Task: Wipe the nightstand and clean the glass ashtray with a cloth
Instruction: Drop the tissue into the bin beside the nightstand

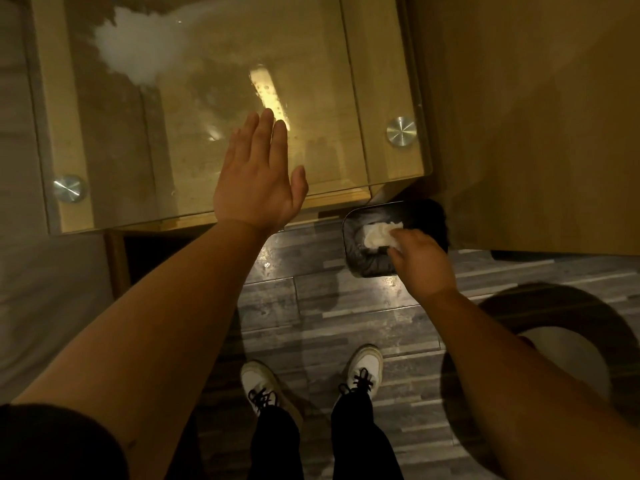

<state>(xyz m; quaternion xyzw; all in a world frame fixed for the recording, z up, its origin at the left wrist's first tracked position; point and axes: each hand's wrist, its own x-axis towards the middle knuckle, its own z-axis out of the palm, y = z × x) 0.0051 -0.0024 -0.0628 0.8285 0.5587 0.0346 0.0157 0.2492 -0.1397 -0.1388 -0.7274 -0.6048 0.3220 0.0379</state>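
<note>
left hand (258,183) – flat, fingers spread, empty, over glass worktop (214,81) | right hand (420,261) – pinching white cloth (379,233) over bin (367,261) | no legible writing

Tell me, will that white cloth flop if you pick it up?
Probably floppy: the cloth lies crumpled under the right hand, over the black bin. It looks light, since a few fingers hold it. It is unlikely to roll or break.
</note>
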